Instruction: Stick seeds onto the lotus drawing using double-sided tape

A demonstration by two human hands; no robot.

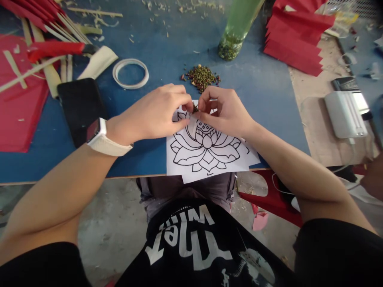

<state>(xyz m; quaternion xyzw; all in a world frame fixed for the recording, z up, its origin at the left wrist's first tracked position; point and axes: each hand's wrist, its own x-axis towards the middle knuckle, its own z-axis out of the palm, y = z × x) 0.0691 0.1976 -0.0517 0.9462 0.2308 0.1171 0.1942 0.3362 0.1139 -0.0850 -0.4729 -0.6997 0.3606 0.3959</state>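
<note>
A sheet of white paper [206, 159] printed with a black outline of a lotus lies at the table's front edge, over another sheet. My left hand [163, 109] and my right hand [226, 111] meet over the top of the drawing, fingers bent and closed together. Between their fingertips shows a small dark clump [195, 108], coloured like the beans; the fingers partly hide it, and which hand grips it is unclear. Just beyond my hands lies a heap of small green and reddish beans [202, 78]. Behind it stands a tall green bottle [236, 32] with more dark bits at its bottom.
On the left are a roll of tape [131, 84], a black phone [82, 107], a red-handled tool [56, 50], wooden strips and red paper [18, 115]. Right, zigzag-cut red paper [291, 48] and a white charger-like box [344, 113] with a cable. Part of another person shows at far right.
</note>
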